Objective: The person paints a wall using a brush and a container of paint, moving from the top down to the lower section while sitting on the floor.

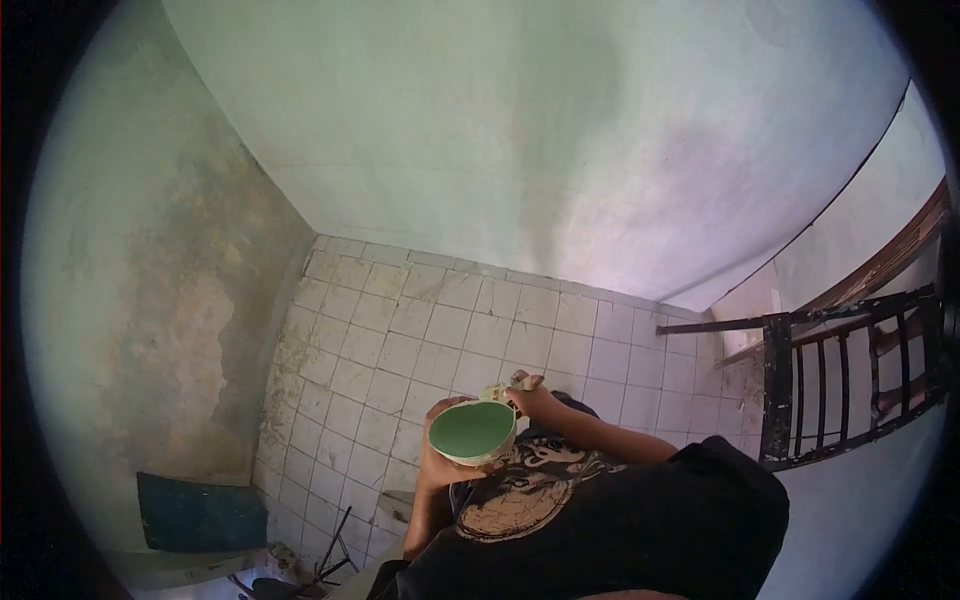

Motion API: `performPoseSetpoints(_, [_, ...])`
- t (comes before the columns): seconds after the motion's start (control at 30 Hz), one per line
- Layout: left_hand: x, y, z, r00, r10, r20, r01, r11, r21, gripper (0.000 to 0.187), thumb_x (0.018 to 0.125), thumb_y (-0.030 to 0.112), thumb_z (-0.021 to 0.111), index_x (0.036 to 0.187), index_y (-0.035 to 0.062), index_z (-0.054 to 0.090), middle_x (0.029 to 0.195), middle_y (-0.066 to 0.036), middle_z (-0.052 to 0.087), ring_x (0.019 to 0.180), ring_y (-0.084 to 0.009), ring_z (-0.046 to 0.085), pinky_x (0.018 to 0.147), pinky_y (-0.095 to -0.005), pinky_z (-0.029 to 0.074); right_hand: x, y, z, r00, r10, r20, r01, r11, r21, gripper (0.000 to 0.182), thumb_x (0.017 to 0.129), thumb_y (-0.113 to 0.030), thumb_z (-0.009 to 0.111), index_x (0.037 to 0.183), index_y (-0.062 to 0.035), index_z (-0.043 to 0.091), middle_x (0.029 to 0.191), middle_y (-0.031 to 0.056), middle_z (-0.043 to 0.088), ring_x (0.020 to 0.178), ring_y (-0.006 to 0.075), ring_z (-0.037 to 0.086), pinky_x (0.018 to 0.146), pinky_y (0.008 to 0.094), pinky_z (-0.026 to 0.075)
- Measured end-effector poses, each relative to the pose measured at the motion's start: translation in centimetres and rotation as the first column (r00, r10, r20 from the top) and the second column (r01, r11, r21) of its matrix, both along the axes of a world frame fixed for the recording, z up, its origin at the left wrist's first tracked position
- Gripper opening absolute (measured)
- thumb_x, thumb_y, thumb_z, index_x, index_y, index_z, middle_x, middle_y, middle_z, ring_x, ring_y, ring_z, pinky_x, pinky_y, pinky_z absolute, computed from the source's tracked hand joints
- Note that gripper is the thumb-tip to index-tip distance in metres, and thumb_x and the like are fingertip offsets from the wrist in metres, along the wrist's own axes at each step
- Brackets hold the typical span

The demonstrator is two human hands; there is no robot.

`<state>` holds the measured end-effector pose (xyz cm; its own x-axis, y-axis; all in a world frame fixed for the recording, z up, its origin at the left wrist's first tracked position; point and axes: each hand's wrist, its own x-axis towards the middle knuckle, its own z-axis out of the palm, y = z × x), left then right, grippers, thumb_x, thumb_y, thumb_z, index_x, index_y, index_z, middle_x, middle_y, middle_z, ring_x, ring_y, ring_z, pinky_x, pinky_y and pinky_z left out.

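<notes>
- Head view is the only one I have, a fisheye looking down the person's chest to a tiled floor (pixel 440 330).
- I see a green bowl (pixel 472 432) just below the middle of the frame, tilted so its green inside faces the camera, with a pale rim around it.
- I read the left hand (pixel 437 462) as cupping the bowl from below and from its left side; the fingers are curled closed around the outer wall, gripping it.
- I find the right hand (pixel 532 396) at the bowl's upper right edge, touching the rim. Its fingers are bunched closed on a small pale wad, a sponge or cloth (pixel 497 391); I cannot tell which.
- I see the right forearm running from that hand toward the lower right, over a black T-shirt (pixel 640 530) with a pale printed design on the chest.
- I note the floor of pale square tiles filling the middle, grimy along its left edge.
- I see a stained, peeling wall (pixel 170 330) at the left and a smoother pale green wall (pixel 540 130) across the top.
- I make out a dark blue panel (pixel 200 515) at the lower left, against the stained wall.
- I see a dark metal railing (pixel 850 390) with upright bars at the right edge, well apart from both hands.
</notes>
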<state>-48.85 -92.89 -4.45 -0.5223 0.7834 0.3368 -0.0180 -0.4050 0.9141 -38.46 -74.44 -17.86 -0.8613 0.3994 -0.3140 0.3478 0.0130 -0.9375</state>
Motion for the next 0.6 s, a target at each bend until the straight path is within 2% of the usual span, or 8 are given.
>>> performPoseSetpoints(0.03, [0.5,0.4,0.2,1.000,-0.007,0.006,0.007,1.000,-0.005,0.101,0.045,0.029,0.090,0.122,-0.0018,0.032,0.118,-0.019,0.044,0.109,-0.0286,0.048,0.091,-0.0408,0.039,0.3,0.4,2.5,0.987,-0.067,0.144,0.082,0.992,-0.100,0.024,0.087,-0.019,0.050,0.098,-0.0035,0.036,0.074,0.0102,0.057,0.054,0.0169,0.059,0.045,0.0287,0.049])
performPoseSetpoints(0.13, [1.5,2.6,0.1,0.999,-0.046,0.012,0.047,0.999,-0.021,0.099,0.044,0.030,0.090,0.120,-0.0014,0.035,0.118,-0.018,0.044,0.110,-0.0288,0.047,0.092,-0.0417,0.038,2.5,2.4,3.2,0.976,-0.181,0.121,0.209,0.939,-0.275,0.023,0.087,-0.019,0.050,0.099,-0.0049,0.036,0.075,0.0112,0.057,0.060,0.0176,0.060,0.048,0.0302,0.050])
performPoseSetpoints(0.2, [2.5,4.2,0.0,1.000,-0.027,-0.005,0.027,0.999,-0.028,0.097,0.044,0.031,0.090,0.119,-0.0013,0.037,0.117,-0.018,0.045,0.108,-0.0287,0.048,0.093,-0.0419,0.037,3.5,4.2,5.3,0.974,-0.147,0.173,0.183,0.959,-0.216,0.022,0.087,-0.018,0.049,0.100,-0.0057,0.036,0.077,0.0114,0.057,0.065,0.0181,0.060,0.052,0.0319,0.050])
performPoseSetpoints(0.33, [6.6,9.8,2.1,0.998,-0.032,-0.054,0.033,0.999,0.005,0.096,0.042,0.029,0.090,0.119,-0.0004,0.039,0.115,-0.017,0.047,0.106,-0.0271,0.049,0.091,-0.0409,0.038,9.3,8.5,4.4,0.959,-0.242,0.148,0.278,0.905,-0.322,0.022,0.087,-0.017,0.049,0.100,-0.0040,0.037,0.079,0.0131,0.056,0.066,0.0218,0.060,0.053,0.0332,0.050])
performPoseSetpoints(0.4, [9.2,12.4,2.4,0.998,-0.039,-0.042,0.038,0.999,-0.010,0.098,0.041,0.025,0.091,0.120,-0.0002,0.038,0.116,-0.016,0.047,0.107,-0.0264,0.049,0.092,-0.0406,0.038,13.1,11.4,2.8,0.958,-0.259,0.122,0.279,0.942,-0.186,0.018,0.086,-0.015,0.048,0.098,-0.0032,0.041,0.083,0.0144,0.055,0.071,0.0231,0.060,0.054,0.0339,0.050])
performPoseSetpoints(0.47, [11.5,14.9,3.0,0.996,-0.058,0.065,0.057,0.998,0.020,0.100,0.041,0.022,0.091,0.121,-0.0003,0.037,0.117,-0.016,0.047,0.108,-0.0261,0.048,0.093,-0.0404,0.038,17.3,15.2,-3.2,0.977,-0.211,-0.034,0.201,0.962,-0.187,0.019,0.086,-0.016,0.047,0.098,-0.0036,0.040,0.082,0.0140,0.055,0.068,0.0223,0.060,0.053,0.0340,0.050])
performPoseSetpoints(0.53, [14.0,17.4,3.0,0.992,-0.122,0.007,0.121,0.989,0.086,0.101,0.041,0.020,0.091,0.123,-0.0006,0.035,0.118,-0.016,0.047,0.110,-0.0257,0.048,0.093,-0.0397,0.038,19.9,16.6,5.4,0.893,-0.403,0.199,0.449,0.787,-0.424,0.019,0.085,-0.016,0.047,0.098,-0.0039,0.039,0.082,0.0148,0.057,0.066,0.0220,0.060,0.053,0.0338,0.051])
performPoseSetpoints(0.6, [16.1,19.5,4.2,0.988,-0.146,0.048,0.140,0.984,0.110,0.101,0.042,0.019,0.090,0.123,-0.0003,0.034,0.119,-0.016,0.047,0.110,-0.0258,0.049,0.093,-0.0391,0.039,22.6,19.6,3.7,0.899,-0.413,0.143,0.437,0.831,-0.345,0.017,0.087,-0.016,0.046,0.101,-0.0092,0.037,0.082,0.0152,0.057,0.061,0.0240,0.061,0.051,0.0343,0.051])
